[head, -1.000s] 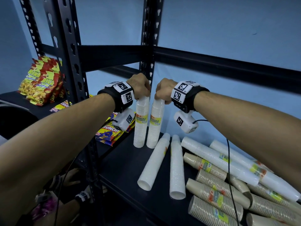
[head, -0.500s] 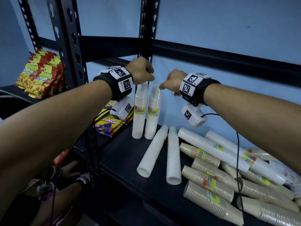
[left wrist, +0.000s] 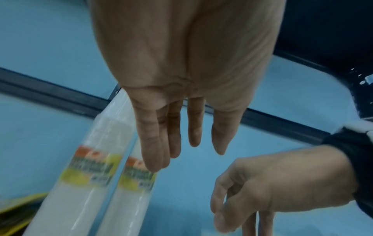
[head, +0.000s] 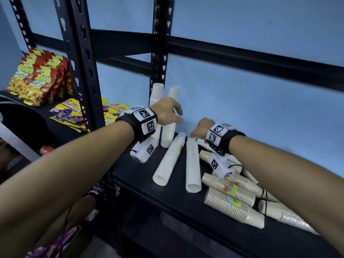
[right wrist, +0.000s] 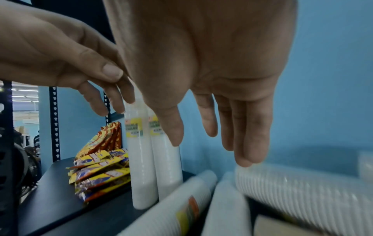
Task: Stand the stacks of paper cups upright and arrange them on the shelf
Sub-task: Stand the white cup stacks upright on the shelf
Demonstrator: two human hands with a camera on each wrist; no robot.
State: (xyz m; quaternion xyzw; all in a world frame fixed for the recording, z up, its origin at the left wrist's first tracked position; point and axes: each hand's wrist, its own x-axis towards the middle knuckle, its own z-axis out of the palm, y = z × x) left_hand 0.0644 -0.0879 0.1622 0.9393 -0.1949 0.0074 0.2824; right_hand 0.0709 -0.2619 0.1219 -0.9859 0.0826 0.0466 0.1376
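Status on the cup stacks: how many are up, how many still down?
Done: two white cup stacks stand upright side by side at the shelf's back left corner. In hand: nothing; the left hand and right hand are both open above the lying stacks. Left: two white stacks lie flat in front, plus a pile of brown and white stacks to the right.

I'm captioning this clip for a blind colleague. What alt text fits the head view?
Two bare hands reach over a black shelf: the left hand open before two upright white cup stacks, the right hand open above two white stacks lying flat. Brown and white stacks lie piled at right; snack bags sit at left.
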